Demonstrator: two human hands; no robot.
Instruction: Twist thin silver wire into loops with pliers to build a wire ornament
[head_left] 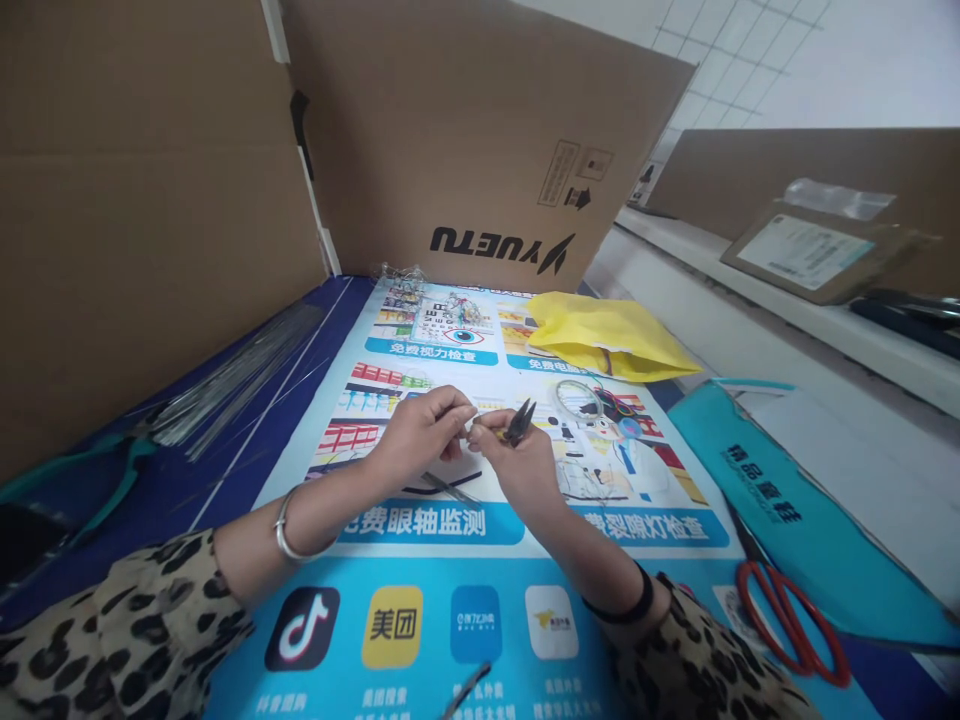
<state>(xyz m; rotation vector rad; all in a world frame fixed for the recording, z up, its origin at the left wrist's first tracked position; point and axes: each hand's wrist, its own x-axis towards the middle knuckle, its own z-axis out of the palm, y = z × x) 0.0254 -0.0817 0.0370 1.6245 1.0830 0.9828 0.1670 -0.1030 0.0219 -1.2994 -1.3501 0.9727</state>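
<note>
Both hands meet over the middle of the printed poster (465, 548). My left hand (420, 432) is closed, thumb and fingers pinched on something too small to make out. Close beside its fingertips, my right hand (521, 462) has its thumb and forefinger pressed together. Small pliers (519, 422) with dark pointed jaws lie in my right hand, the jaws pointing up and away. Beneath the hands, a few thin grey wires (450, 488) rest on the poster.
A bundle of wires (232, 375) and teal-handled pliers (112, 480) lie left. Cardboard (465, 130) stands behind. A yellow bag (607, 335) and wire coil (579, 400) lie beyond my right hand. Red-handled scissors (795, 620) and a teal packet (787, 500) are right.
</note>
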